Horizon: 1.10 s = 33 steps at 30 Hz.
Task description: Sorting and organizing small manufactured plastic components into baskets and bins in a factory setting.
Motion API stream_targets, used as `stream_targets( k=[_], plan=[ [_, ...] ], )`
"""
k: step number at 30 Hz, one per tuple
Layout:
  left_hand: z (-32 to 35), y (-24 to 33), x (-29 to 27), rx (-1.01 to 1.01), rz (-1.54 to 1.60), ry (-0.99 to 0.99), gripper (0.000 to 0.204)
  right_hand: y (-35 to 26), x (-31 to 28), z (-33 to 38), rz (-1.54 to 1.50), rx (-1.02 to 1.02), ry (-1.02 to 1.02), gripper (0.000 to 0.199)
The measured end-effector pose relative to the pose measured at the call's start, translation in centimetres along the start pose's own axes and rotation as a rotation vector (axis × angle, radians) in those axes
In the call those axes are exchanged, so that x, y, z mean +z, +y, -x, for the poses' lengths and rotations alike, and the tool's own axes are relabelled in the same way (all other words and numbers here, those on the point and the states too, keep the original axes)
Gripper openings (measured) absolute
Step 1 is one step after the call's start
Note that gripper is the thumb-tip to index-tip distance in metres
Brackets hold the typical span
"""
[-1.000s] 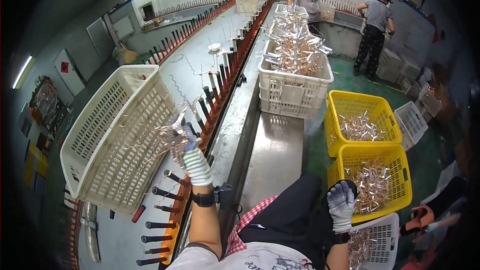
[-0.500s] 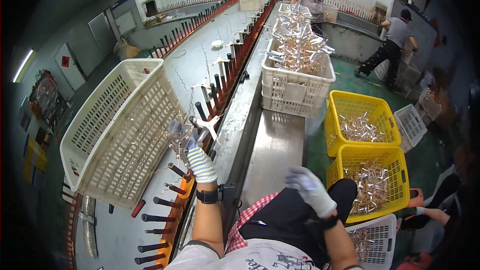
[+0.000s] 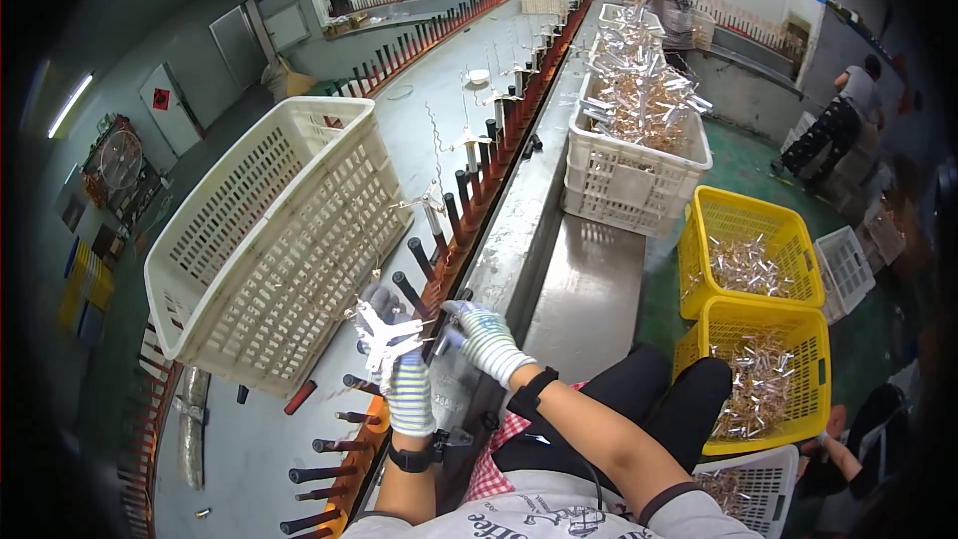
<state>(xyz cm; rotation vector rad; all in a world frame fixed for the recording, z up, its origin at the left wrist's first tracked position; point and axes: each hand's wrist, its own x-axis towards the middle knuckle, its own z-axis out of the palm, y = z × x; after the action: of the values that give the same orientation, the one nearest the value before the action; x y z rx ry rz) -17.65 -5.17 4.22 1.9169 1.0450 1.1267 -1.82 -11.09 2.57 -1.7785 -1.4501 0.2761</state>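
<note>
My left hand (image 3: 407, 394), in a striped glove, is closed around a white three-armed metal bracket (image 3: 387, 337), with some thin wire parts bunched beside it. It is over the near end of the row of black-capped posts (image 3: 409, 289). My right hand (image 3: 489, 339), also gloved, reaches across to the metal ledge just right of the bracket. Its fingers are curled together; what they hold, if anything, I cannot make out. Farther along the row, white brackets with wavy wires (image 3: 467, 143) sit on the posts.
A large white perforated crate (image 3: 279, 269) stands tilted on the left. White crates (image 3: 634, 180) heaped with shiny metal pieces are on the right ledge. Below them stand yellow baskets (image 3: 758, 304) of similar pieces. A co-worker (image 3: 667, 0) stands at the far end; others are at the right.
My right hand has come from above my lap to the ledge beside my left hand. My left hand has drawn nearer with the white bracket. The view has shifted a little leftward.
</note>
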Motion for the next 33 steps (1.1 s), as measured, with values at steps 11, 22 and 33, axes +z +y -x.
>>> stream_targets(
  k=[11,22,33],
  plan=[
    [-1.5,16.0,-6.1,0.258,1.108,0.261,0.038,-3.6,-5.5,-4.3,-0.863,-0.071,-0.205,0.029],
    [-1.1,16.7,-6.6,0.344,1.038,0.48,0.035,-10.2,-7.6,-4.3,-1.119,-0.367,0.023,0.033],
    [15.0,29.7,17.3,0.332,1.198,-1.434,0.04,5.9,-25.0,39.3,-0.869,0.536,1.271,0.042]
  ],
)
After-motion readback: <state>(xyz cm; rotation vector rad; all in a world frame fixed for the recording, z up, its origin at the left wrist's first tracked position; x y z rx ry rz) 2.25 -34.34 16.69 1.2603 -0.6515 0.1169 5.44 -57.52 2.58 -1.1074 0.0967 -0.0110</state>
